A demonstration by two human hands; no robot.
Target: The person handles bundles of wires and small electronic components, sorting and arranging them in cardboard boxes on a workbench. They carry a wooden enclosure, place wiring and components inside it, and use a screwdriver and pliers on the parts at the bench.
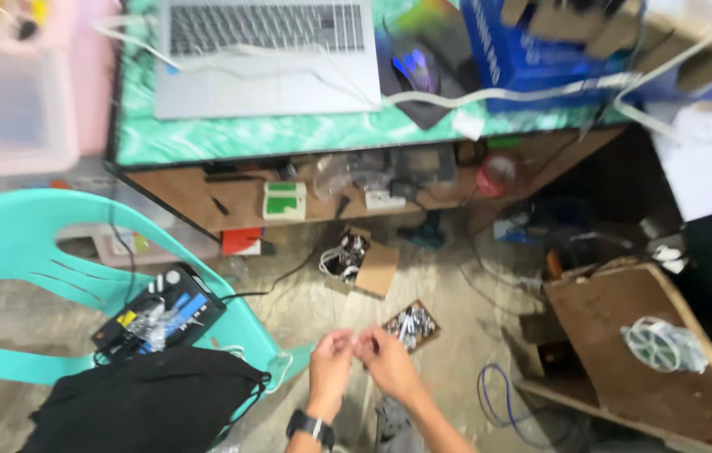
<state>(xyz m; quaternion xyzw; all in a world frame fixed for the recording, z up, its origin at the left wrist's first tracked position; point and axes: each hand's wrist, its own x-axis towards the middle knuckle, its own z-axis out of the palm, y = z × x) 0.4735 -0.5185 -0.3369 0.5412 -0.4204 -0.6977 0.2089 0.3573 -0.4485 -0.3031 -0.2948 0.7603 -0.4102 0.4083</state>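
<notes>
Low in the view, the left hand (330,359), with a dark watch (312,426) on its wrist, and the right hand (389,361) meet fingertip to fingertip, pinching something too small and blurred to make out. Just beyond them, a small brown cardboard tray of metal parts (411,325) lies on the concrete floor (448,294). A turquoise plastic chair (29,243) at left carries a black cloth bag (142,403) along its near edge.

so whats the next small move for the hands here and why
Probably hold both hands steady and bring them a little closer to the camera. The left hand and right hand meet fingertip to fingertip above the floor, pinching something too small and blurred to identify, so a steadier, nearer view seems needed first.
</notes>
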